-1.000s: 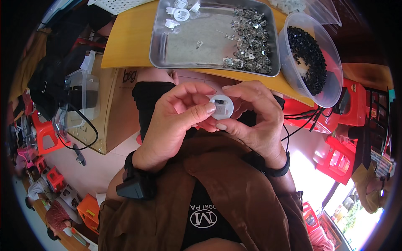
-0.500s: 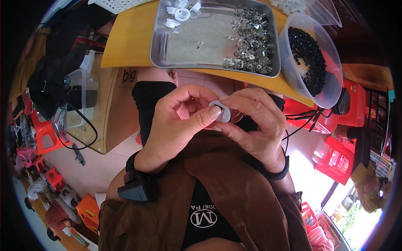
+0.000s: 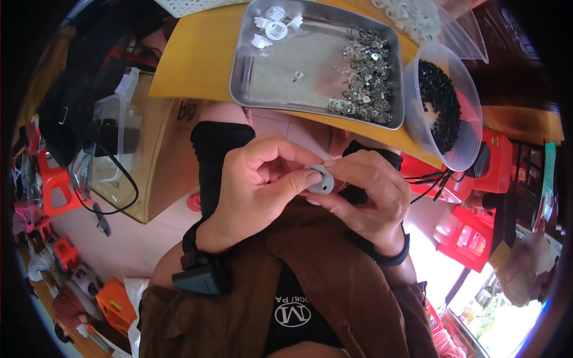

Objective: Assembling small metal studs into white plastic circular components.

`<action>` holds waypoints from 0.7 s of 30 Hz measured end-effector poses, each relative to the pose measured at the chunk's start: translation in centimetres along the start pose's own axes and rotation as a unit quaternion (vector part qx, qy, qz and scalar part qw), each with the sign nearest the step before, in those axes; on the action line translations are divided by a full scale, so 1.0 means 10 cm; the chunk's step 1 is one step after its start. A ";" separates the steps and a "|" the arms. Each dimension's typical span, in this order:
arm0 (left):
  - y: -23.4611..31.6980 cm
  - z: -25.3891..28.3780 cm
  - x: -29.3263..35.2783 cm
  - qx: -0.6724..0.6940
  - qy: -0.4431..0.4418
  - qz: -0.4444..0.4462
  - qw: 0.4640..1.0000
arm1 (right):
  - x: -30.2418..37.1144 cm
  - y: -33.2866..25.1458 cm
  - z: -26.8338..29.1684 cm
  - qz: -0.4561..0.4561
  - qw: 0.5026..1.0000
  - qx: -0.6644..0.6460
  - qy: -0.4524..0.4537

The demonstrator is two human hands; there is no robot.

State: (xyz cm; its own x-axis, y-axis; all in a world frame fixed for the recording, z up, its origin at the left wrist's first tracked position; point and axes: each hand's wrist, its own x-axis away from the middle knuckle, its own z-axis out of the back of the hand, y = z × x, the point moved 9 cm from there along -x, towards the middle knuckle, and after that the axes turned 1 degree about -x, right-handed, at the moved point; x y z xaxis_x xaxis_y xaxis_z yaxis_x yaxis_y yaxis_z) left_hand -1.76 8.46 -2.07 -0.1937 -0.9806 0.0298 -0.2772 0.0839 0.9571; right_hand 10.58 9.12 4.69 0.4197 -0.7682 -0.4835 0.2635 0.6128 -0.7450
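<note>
Between both hands, above my lap, is a small round grey-white plastic piece [image 3: 320, 182] with a dark spot on its face. My left hand [image 3: 256, 185] grips its left side, thumb pressed on the front. My right hand [image 3: 367, 191] pinches the other side between thumb and fingers. Beyond them, a metal tray [image 3: 239, 77] rests on the table, holding several white round plastic parts [image 3: 276, 30] at its far left and a heap of small clear and metallic pieces [image 3: 367, 77] along its right. One such small piece [image 3: 298, 76] lies apart on the tray floor.
A clear tub [image 3: 471, 119] of small black parts [image 3: 440, 107] stands at the right of the yellow table [image 3: 191, 59]. Pale rings [image 3: 412, 18] lie in a container behind it. A cardboard box [image 3: 158, 161] is at left; red stools [image 3: 468, 238] stand on the right.
The round piece has turned in my fingers, so its face with the dark spot shows more. The view has shifted slightly; both hands keep their hold.
</note>
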 end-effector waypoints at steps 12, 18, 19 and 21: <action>-0.17 0.22 0.06 0.154 0.019 0.064 0.986 | -0.09 0.25 -0.25 -0.124 0.987 -0.105 -0.023; -0.11 0.31 0.03 0.146 0.017 0.058 0.987 | -0.16 0.23 -0.33 -0.113 0.989 -0.085 -0.034; -0.09 0.32 0.04 0.147 0.012 0.055 0.988 | -0.17 0.20 -0.34 -0.115 0.989 -0.079 -0.038; -0.10 0.36 0.04 0.139 0.011 0.054 0.989 | -0.21 0.16 -0.35 -0.113 0.990 -0.070 -0.040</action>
State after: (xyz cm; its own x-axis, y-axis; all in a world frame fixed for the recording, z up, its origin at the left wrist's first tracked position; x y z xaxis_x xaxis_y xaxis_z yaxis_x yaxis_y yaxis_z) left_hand -4.94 8.59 -4.06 -0.2168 -0.9666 0.1369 -0.5043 0.2309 0.8321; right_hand 7.07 11.04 2.87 0.4324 -0.8621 -0.2643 0.2375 0.3917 -0.8889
